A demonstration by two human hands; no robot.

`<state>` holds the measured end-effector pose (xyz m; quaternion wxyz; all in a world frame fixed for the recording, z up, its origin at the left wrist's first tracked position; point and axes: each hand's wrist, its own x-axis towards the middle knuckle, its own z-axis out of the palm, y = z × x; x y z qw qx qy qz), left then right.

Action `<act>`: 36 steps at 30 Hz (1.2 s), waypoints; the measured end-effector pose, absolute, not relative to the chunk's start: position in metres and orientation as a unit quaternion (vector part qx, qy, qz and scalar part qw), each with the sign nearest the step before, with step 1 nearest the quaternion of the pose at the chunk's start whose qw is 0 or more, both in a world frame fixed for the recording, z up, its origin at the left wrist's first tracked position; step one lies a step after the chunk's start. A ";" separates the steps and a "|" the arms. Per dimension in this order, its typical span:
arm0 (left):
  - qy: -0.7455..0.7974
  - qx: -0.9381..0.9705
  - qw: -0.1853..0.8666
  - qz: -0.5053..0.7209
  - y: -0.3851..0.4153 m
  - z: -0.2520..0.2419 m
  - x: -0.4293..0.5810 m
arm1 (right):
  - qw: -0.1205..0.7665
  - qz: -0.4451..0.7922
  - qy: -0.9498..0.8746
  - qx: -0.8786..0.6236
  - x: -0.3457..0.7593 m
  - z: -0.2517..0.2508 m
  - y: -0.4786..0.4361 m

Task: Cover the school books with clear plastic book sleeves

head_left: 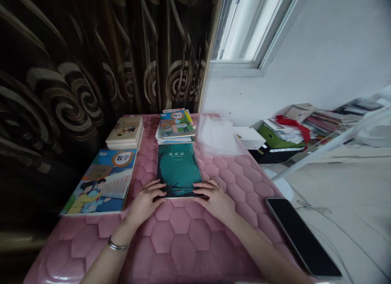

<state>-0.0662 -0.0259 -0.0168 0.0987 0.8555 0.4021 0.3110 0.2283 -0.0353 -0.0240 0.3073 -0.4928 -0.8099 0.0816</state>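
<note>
A teal book [179,170] with white characters and dark plant shapes on its cover lies flat on the pink padded surface [171,243]. My left hand [149,198] holds its near left corner, fingers on the cover's edge and thumb by the near side. At the near right corner, my right hand [215,199] grips the book in the same way. Just beyond it is a stack of books [176,125] topped by a blue maths textbook. To the left of my left hand lies a larger blue maths textbook [104,180], with a stack of beige books [126,131] behind it.
Clear plastic sheets [218,135] lie at the back right, near a white box [249,137]. A dark phone or tablet [301,237] rests along the right edge. Patterned curtains [122,51] hang behind. A green bin [275,133] of papers stands beyond the right side.
</note>
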 end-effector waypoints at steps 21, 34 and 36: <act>0.450 0.815 0.149 0.333 -0.035 -0.016 -0.079 | 0.376 0.189 -0.748 -0.514 0.254 -0.035 -0.045; 0.467 0.811 0.122 0.332 -0.040 -0.012 -0.070 | 0.342 0.163 -0.757 -0.532 0.248 -0.028 -0.047; 0.480 0.806 0.101 0.330 -0.041 -0.013 -0.065 | 0.324 0.131 -0.760 -0.548 0.243 -0.027 -0.048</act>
